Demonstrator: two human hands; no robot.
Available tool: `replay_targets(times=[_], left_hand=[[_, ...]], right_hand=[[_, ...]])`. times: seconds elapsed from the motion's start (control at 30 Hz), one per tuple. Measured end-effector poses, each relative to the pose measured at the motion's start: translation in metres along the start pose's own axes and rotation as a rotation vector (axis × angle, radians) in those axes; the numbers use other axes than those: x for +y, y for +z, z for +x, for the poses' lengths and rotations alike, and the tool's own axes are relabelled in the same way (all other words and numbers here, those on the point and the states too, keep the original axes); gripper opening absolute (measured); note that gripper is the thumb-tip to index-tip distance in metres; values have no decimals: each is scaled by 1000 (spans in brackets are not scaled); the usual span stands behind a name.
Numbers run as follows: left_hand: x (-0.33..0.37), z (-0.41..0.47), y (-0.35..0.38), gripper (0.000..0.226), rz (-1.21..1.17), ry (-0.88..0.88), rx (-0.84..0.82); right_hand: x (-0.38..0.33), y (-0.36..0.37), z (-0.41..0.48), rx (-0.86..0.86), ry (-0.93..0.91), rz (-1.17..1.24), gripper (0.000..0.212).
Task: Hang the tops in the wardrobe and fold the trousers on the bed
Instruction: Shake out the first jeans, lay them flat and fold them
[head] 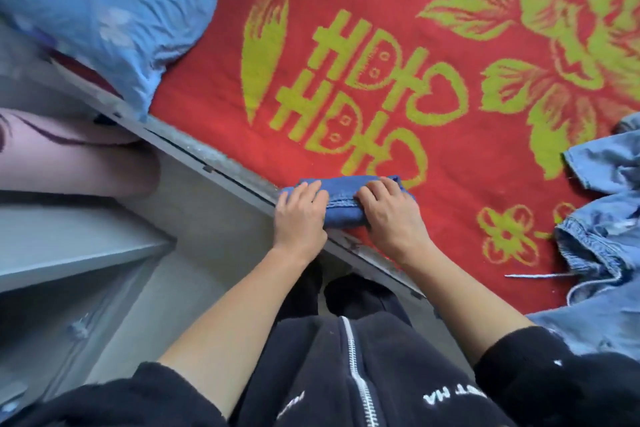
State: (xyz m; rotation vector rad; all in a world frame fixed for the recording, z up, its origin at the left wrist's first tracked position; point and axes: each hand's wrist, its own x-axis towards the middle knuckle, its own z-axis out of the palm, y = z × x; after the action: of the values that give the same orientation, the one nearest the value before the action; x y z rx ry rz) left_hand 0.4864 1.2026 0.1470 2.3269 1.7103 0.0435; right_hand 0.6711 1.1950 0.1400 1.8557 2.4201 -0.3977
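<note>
The red blanket [450, 166] with its yellow-green pattern covered the bed and ran out of view at the top and right. A blue pillow [114, 10] lay at its far left, cut off by the frame. A pale denim garment [606, 211] was cropped at the right edge, its kind unclear. Blurred grey shelves [86, 246] stood to the left. The folded trousers [343, 208] sat at the bed's near edge, partly hidden under the left hand [299, 218] and right hand [393, 218], whose fingers curled over them.
</note>
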Motion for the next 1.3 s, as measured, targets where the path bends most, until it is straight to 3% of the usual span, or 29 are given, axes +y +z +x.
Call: replay_targets(times=[0.1, 0.2, 0.3, 0.47, 0.63, 0.9, 1.1, 1.3], left_hand=[[-19, -42, -36, 49, 49, -117, 12], [-47, -80, -75, 51, 118, -209, 32], [-83, -122, -115, 54, 175, -292, 123], [-157, -228, -180, 62, 279, -468, 311], [-240, -393, -249, 69, 382, -657, 402], [-330, -652, -401, 50, 647, -936, 519], [-370, -757, -512, 43, 878, -990, 686], [-402, -788, -634, 37, 1151, -967, 880]], right_hand=[[-40, -27, -6, -96, -100, 23, 51], [-93, -53, -4, -76, -165, 15, 46], [-156, -79, -3, -25, -252, -51, 55], [-289, -118, -14, 229, -512, -99, 74], [-474, -148, -57, 364, -764, -135, 85], [-759, -227, -163, 561, -1076, -123, 64], [-892, -320, -205, 823, -1219, -41, 65], [-969, -432, -204, 1137, -1234, -6, 71]])
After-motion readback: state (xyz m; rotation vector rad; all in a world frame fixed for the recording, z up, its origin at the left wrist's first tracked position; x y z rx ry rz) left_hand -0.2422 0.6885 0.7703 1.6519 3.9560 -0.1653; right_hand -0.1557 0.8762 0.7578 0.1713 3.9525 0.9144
